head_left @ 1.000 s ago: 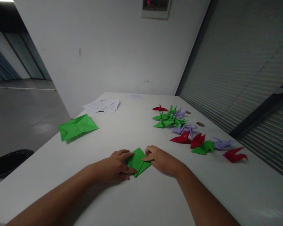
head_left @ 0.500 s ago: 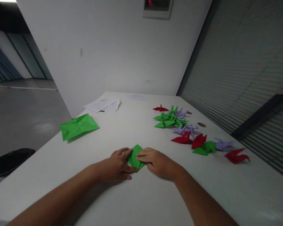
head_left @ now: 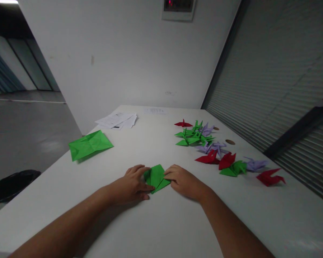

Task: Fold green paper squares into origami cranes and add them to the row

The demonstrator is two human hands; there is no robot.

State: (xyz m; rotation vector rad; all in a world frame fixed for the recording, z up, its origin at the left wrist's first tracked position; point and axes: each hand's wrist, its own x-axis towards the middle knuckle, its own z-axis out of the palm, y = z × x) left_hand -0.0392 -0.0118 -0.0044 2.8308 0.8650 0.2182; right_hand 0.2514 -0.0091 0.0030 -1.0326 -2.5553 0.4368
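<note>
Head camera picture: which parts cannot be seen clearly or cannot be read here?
- Folded green paper: its left and right edges are covered by the left hand and right hand.
- White printed sheets: the text is too small and far to read.
- Wall panel: cut off by the top edge.
- Black object on the floor: too dark to identify.
- Paper cranes: they overlap, so an exact count is uncertain.
</note>
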